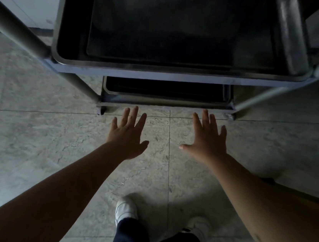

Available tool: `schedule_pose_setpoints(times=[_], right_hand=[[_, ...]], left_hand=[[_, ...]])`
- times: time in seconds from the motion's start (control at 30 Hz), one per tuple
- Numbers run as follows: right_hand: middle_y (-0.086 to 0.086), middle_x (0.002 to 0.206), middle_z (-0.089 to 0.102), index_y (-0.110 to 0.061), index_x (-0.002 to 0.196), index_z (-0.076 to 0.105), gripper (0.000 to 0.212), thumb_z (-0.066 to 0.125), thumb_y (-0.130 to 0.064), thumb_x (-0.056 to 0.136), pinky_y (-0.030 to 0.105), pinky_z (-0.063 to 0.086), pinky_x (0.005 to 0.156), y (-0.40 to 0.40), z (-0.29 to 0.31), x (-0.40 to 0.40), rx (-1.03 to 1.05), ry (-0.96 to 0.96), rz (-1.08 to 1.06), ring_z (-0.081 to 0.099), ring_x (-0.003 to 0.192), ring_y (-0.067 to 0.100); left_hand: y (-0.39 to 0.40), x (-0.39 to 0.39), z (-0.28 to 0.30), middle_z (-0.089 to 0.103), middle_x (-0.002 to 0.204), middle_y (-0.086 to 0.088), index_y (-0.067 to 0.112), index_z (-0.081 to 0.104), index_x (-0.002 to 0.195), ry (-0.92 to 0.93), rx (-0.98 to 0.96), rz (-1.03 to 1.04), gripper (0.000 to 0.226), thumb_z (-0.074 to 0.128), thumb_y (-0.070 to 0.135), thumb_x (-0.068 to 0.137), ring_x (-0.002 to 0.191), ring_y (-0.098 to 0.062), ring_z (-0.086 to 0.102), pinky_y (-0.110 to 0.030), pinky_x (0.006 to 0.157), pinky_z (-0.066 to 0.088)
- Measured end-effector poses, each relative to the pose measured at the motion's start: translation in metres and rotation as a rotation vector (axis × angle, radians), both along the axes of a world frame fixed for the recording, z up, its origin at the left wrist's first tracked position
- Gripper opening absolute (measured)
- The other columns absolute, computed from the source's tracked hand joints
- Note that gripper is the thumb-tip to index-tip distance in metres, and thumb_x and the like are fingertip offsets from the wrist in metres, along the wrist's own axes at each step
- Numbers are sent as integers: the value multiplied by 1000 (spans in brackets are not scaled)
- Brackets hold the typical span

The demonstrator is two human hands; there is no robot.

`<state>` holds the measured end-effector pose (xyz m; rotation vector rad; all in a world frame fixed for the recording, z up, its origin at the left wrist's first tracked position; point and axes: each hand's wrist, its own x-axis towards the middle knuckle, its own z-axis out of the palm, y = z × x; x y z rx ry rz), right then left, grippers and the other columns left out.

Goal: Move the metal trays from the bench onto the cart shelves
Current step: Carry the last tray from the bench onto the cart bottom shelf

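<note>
Bare left hand, right hand, fingers splayed

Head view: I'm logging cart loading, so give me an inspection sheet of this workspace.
Surface: grey steel cart, two shelves visible; no bench in view.
Job's things: dark metal tray on the upper shelf; second dark tray on the lower shelf.
Clutter: nothing seen.
Grippers: left hand and right hand both open, fingers spread, holding nothing.
Cables: nothing seen.
Surroundings: grey stone-tile floor; white shoes, dark trousers.
</note>
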<state>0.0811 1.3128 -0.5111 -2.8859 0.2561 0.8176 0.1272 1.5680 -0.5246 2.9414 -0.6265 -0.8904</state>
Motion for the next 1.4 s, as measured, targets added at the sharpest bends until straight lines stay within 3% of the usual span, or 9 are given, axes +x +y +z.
schedule_pose_setpoints(times=[0.2, 0.37, 0.57, 0.7, 0.87, 1.0, 1.07, 1.4], right_hand=[[4, 165, -18, -28, 155, -9, 117, 64, -70, 74, 57, -1, 117, -13, -76, 25, -15, -51, 23, -14, 151, 24], [5, 165, -16, -28, 156, -6, 116, 66, -68, 74, 58, 3, 118, -25, -140, 43, -18, -127, 93, -9, 151, 32], [5, 166, -15, -30, 155, -6, 121, 67, -71, 68, 53, -2, 119, -46, -188, 84, -21, -308, 173, -14, 150, 33], [4, 166, -10, -33, 155, -6, 123, 65, -77, 66, 54, -4, 117, -57, -208, 106, -46, -247, 173, -12, 150, 33], [4, 162, 19, -39, 154, 5, 114, 59, -83, 63, 59, 10, 116, -67, -219, 115, -67, -206, 143, 15, 146, 38], [4, 158, 27, -39, 152, 11, 109, 58, -83, 65, 58, 21, 111, -69, -215, 110, -103, -188, 151, 24, 140, 37], [4, 157, 27, -38, 153, 10, 108, 59, -82, 66, 59, 23, 110, -73, -212, 105, -125, -181, 171, 25, 140, 37], [3, 164, 12, -36, 156, -1, 111, 61, -75, 72, 60, 21, 112, -76, -196, 91, -62, -39, 231, 15, 147, 35]], left_hand=[[-8, 22, -81, -25, 163, -7, 30, -13, 156, -16, 12, 59, 96, 45, 68, 90, 151, -32, -18, -61, 118, 4], [-21, 54, -137, -22, 165, -9, 35, -7, 157, -145, -4, 19, 96, 47, 71, 87, 151, -34, -14, -63, 117, 6], [-32, 100, -174, -18, 166, -9, 35, -6, 157, -266, -6, 49, 100, 48, 76, 83, 152, -33, -14, -61, 119, 8], [-26, 113, -192, -14, 168, -9, 35, -6, 157, -254, -6, 137, 103, 48, 78, 81, 153, -32, -12, -64, 117, 9], [-19, 112, -207, 0, 169, -10, 37, -5, 157, -246, -4, 163, 100, 51, 74, 82, 153, -34, -8, -67, 116, 10], [-23, 103, -199, 17, 165, -14, 35, 7, 157, -253, -7, 139, 96, 55, 71, 82, 151, -38, 9, -68, 113, 22], [-24, 95, -193, 24, 162, -13, 33, 9, 157, -244, 26, 93, 95, 56, 69, 82, 148, -39, 18, -66, 111, 28], [-15, 88, -178, 27, 161, -11, 32, 8, 158, -188, 85, 6, 91, 58, 59, 88, 147, -37, 24, -56, 105, 41]])
